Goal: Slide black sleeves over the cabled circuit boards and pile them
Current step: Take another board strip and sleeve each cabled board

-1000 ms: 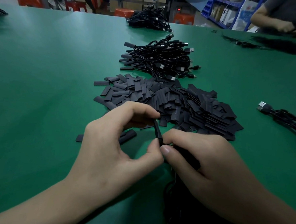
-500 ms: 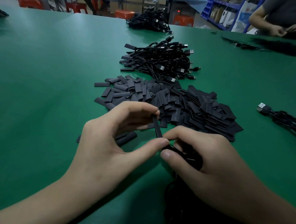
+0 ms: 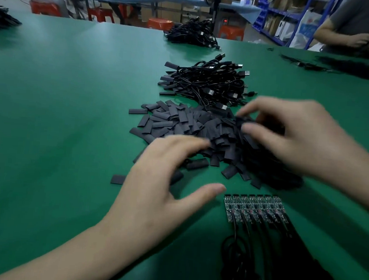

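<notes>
Left hand (image 3: 161,182): wide, fingers spread over the near edge of the sleeve heap (image 3: 202,128), holding nothing
Right hand (image 3: 299,137): curled at the heap's far right, blurred; I cannot tell what it holds
Boards (image 3: 254,209): near-right row, just beside my left thumb, long axes near-to-far, cables trailing near
Since before: my hands met on one sleeve, now parted

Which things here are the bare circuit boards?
On the green table, find the heap of black sleeves. Nearer the camera, just right of the left hand, the circuit boards lie in one tidy row, speckled with parts, not plain black.
</notes>
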